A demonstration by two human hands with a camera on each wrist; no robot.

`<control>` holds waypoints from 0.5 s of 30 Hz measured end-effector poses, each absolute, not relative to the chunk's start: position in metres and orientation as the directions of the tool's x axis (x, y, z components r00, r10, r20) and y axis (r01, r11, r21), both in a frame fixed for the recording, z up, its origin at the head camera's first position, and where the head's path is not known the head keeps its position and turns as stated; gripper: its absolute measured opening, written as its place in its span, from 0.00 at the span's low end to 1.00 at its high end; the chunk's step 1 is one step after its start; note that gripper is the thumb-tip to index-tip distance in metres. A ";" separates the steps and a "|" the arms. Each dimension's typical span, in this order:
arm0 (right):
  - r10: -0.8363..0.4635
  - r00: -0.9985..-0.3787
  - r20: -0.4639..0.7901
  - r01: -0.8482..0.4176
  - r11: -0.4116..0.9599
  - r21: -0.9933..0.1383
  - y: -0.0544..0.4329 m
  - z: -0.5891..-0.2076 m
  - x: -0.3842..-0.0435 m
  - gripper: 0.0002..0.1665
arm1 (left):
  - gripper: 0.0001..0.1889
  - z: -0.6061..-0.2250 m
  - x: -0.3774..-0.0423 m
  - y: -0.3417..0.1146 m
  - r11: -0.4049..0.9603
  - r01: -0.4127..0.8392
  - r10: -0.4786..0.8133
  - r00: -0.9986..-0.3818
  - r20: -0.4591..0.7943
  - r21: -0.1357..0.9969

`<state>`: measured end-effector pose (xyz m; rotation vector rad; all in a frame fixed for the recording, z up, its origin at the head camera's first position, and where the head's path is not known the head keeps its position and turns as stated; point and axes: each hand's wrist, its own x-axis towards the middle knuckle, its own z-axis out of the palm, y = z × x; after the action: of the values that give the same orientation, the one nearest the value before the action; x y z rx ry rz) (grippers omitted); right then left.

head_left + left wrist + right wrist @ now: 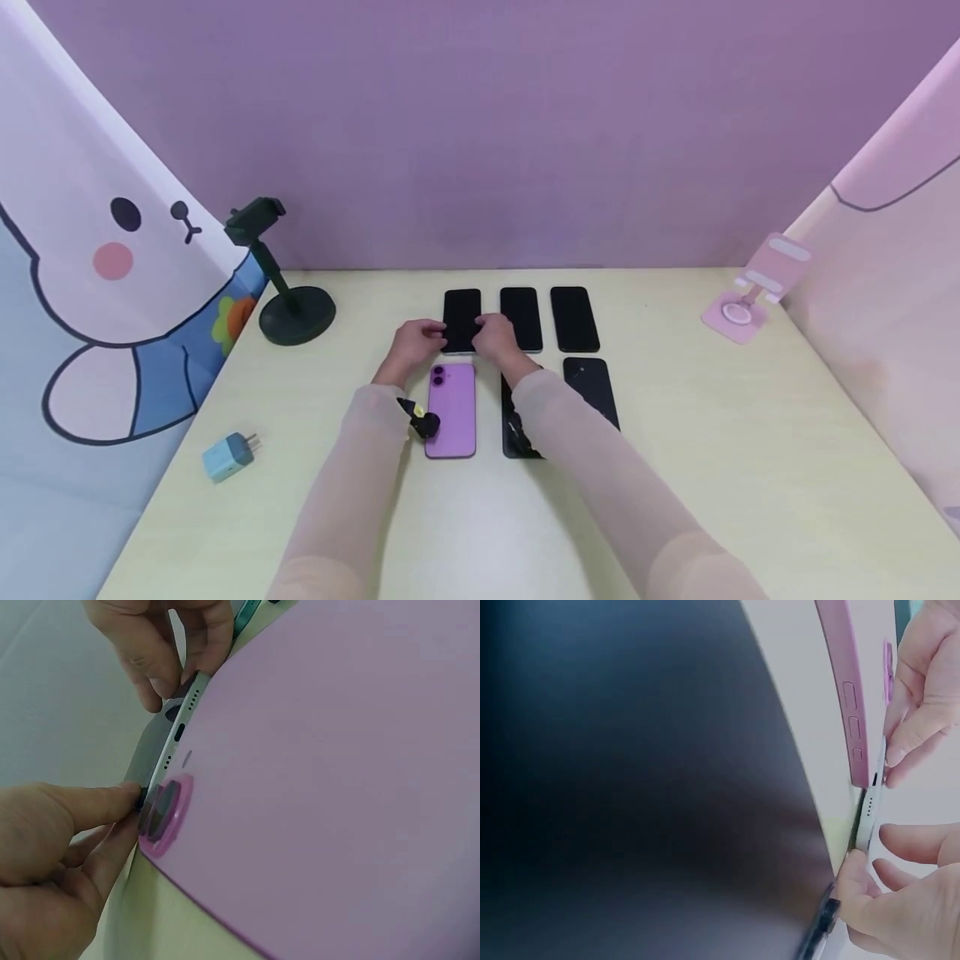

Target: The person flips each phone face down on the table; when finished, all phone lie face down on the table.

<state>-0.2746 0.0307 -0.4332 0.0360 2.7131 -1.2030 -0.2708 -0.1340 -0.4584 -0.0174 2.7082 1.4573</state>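
In the head view, a phone (461, 315) with a black screen lies face up at the left end of the back row. My left hand (414, 346) pinches its lower left side, and my right hand (498, 337) pinches the lower right. The phone's pale bottom edge (180, 732), with a port and speaker holes, shows between both hands in the left wrist view. Just in front lies a purple phone (454, 421), back up, its two camera lenses towards the hands. Under my right forearm is a dark phone (517, 437), partly hidden.
Two black-screened phones, one in the middle (522, 318) and one at the right (574, 319), continue the back row. Another dark phone (591, 383) lies back up in front. A dark green stand (297, 315), a blue plug adapter (228, 457) and a pink stand (738, 317) sit further out.
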 end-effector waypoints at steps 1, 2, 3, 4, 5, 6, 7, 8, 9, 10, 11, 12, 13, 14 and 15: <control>-0.042 -0.985 -0.168 0.097 0.666 -0.739 0.031 -0.433 -0.274 0.28 | 0.16 -0.458 -0.271 -0.134 0.553 -0.038 0.023 -0.998 -0.061 0.833; -0.034 -0.986 -0.164 0.101 0.659 -0.745 0.031 -0.432 -0.274 0.28 | 0.16 -0.458 -0.271 -0.135 0.553 -0.035 0.025 -0.998 -0.059 0.832; -0.028 -0.986 -0.164 0.107 0.650 -0.753 0.031 -0.432 -0.274 0.28 | 0.16 -0.458 -0.271 -0.135 0.555 -0.033 0.027 -0.998 -0.057 0.831; -0.025 -0.986 -0.167 0.112 0.638 -0.761 0.031 -0.431 -0.273 0.28 | 0.16 -0.457 -0.271 -0.136 0.555 -0.031 0.028 -0.998 -0.056 0.831; -0.020 -0.986 -0.166 0.117 0.625 -0.772 0.031 -0.431 -0.273 0.27 | 0.16 -0.458 -0.271 -0.136 0.556 -0.030 0.030 -0.998 -0.056 0.831; -0.017 -0.986 -0.166 0.122 0.608 -0.785 0.032 -0.430 -0.273 0.27 | 0.16 -0.458 -0.271 -0.136 0.555 -0.029 0.031 -0.998 -0.056 0.831; -0.014 -0.986 -0.167 0.127 0.588 -0.798 0.032 -0.430 -0.273 0.26 | 0.17 -0.458 -0.271 -0.137 0.554 -0.030 0.031 -0.998 -0.057 0.832; -0.011 -0.986 -0.167 0.131 0.567 -0.813 0.032 -0.429 -0.273 0.26 | 0.17 -0.458 -0.271 -0.137 0.550 -0.035 0.030 -0.998 -0.061 0.834; -0.013 -0.986 -0.166 0.132 0.547 -0.827 0.032 -0.428 -0.273 0.26 | 0.17 -0.458 -0.271 -0.137 0.547 -0.037 0.029 -0.998 -0.063 0.836; -0.013 -0.986 -0.164 0.133 0.524 -0.841 0.033 -0.427 -0.273 0.26 | 0.17 -0.458 -0.271 -0.137 0.545 -0.038 0.029 -0.998 -0.064 0.837; -0.013 -0.987 -0.162 0.133 0.505 -0.853 0.033 -0.426 -0.273 0.26 | 0.17 -0.458 -0.271 -0.137 0.545 -0.038 0.030 -0.997 -0.064 0.838; -0.014 -0.987 -0.159 0.132 0.488 -0.863 0.034 -0.425 -0.273 0.26 | 0.17 -0.458 -0.271 -0.136 0.547 -0.035 0.033 -0.997 -0.063 0.837; -0.016 -0.987 -0.161 0.135 0.470 -0.873 0.035 -0.424 -0.273 0.26 | 0.17 -0.458 -0.271 -0.136 0.550 -0.032 0.037 -0.997 -0.062 0.834; -0.019 -0.986 -0.163 0.137 0.448 -0.884 0.035 -0.424 -0.273 0.26 | 0.17 -0.458 -0.271 -0.135 0.555 -0.029 0.041 -0.997 -0.062 0.831; -0.025 -0.986 -0.166 0.139 0.428 -0.893 0.036 -0.423 -0.272 0.27 | 0.17 -0.458 -0.271 -0.134 0.561 -0.025 0.046 -0.997 -0.061 0.827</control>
<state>-0.2720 0.0359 -0.4234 0.1016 2.5209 -1.5994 -0.2706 -0.1345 -0.4583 0.0176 2.7083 1.4368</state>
